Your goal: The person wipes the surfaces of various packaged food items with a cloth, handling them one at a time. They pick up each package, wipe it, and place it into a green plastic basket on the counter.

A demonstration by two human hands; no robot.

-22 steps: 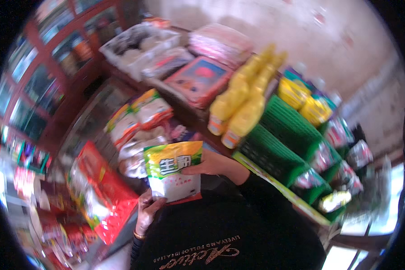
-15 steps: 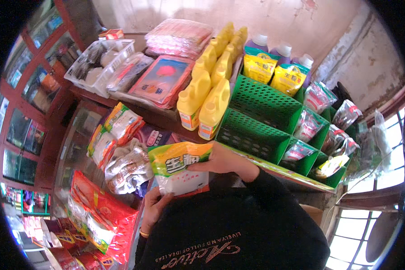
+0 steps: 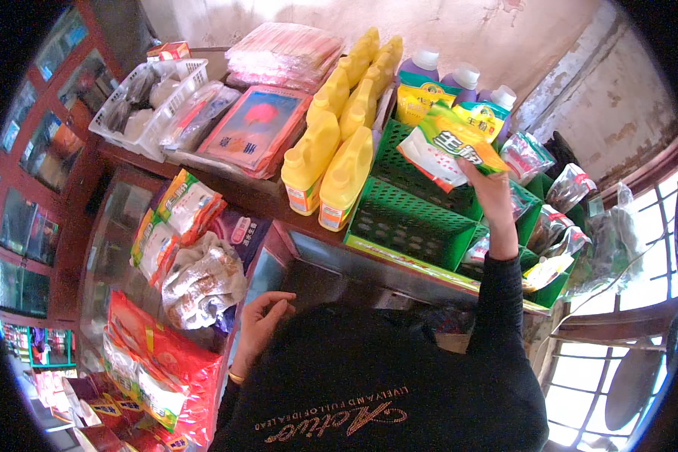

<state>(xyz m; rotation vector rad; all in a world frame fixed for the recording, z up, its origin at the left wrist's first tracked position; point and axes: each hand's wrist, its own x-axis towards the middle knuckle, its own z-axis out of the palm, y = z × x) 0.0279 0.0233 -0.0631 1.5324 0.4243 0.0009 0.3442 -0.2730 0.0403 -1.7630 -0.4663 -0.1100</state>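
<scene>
My right hand (image 3: 491,192) grips the edge of a green, yellow and white pouch (image 3: 438,148). It holds the pouch tilted over the back compartment of a green divided rack (image 3: 418,200), in front of two yellow pouches with teal tops (image 3: 422,99) standing there. Low in the middle, my left hand (image 3: 261,325) holds nothing, its fingers loosely bent and apart. Left of that hand lie a crumpled cloth (image 3: 203,282) and similar green and white pouches (image 3: 182,203) on a glass case.
Yellow jugs (image 3: 305,162) stand in rows left of the rack, purple bottles (image 3: 459,79) behind it. Flat packages (image 3: 256,128) and a white basket (image 3: 147,109) sit farther left. Red bags (image 3: 158,361) lie at lower left. Small clear bags (image 3: 572,188) fill the rack's right side.
My right hand has carried the pouch from in front of my body up and right, over the rack. My left hand has let go of the pouch and stays low.
</scene>
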